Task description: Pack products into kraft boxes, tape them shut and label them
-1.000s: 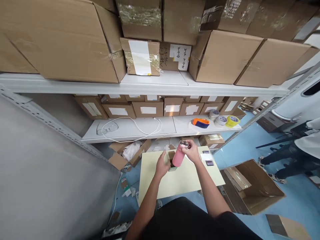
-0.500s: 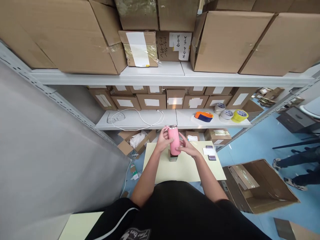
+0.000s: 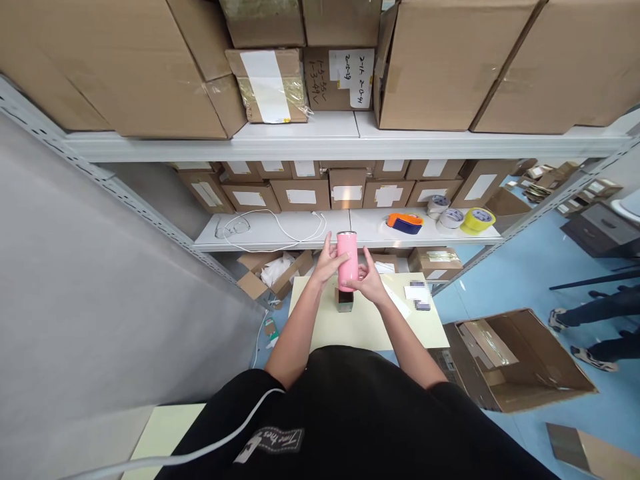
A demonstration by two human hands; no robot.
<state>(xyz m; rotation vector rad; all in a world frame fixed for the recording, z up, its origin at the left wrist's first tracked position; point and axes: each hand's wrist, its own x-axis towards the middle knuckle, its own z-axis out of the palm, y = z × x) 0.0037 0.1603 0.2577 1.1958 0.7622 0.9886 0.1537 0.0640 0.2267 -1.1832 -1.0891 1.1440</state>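
In the head view, the left hand and right hand both close their fingers around an upright pink tumbler, held between them above a small open box on the pale table, tape rolls shelved beyond the right hand.

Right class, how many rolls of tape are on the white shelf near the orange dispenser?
3, clustered right of the dispenser: a white roll at the back, another white roll in front, a yellow roll farthest right. More may be hidden.
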